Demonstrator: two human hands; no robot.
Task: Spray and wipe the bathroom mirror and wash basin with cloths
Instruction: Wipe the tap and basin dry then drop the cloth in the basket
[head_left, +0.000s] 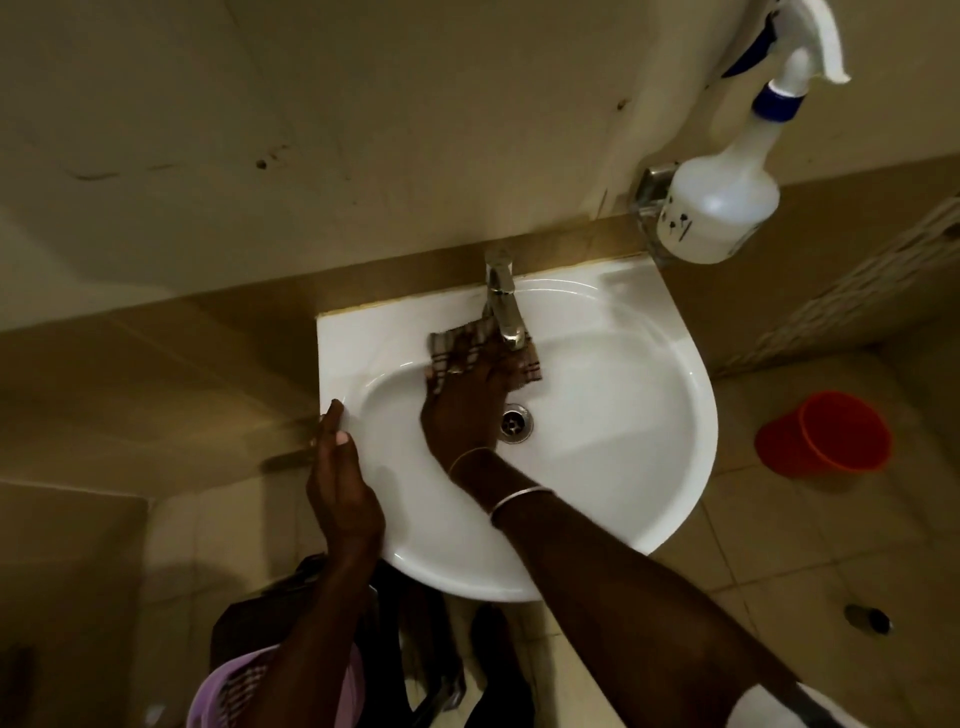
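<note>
- Right hand (462, 410): fingers spread flat, pressing the checked cloth (462, 345) against the rear wall of the wash basin (623, 415), directly beneath the tap (504, 306).
- Left hand (340, 493): fingers extended, resting on the basin's left rim, holding nothing.
- Spray bottle (722, 202): against the wall, beyond the basin's right corner.
- Orange bucket (826, 439): on the floor, right of the basin.

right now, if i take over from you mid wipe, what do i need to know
Left hand rests open on the left rim of the wash basin.
Right hand presses the checked cloth flat against the bowl's back wall, under the tap.
Spray bottle sits in a wall holder up right of the basin, in neither hand.
Done: cannot tell; the mirror is out of view.
Left: probably the rest of the bowl, the rim and the tap.
</note>
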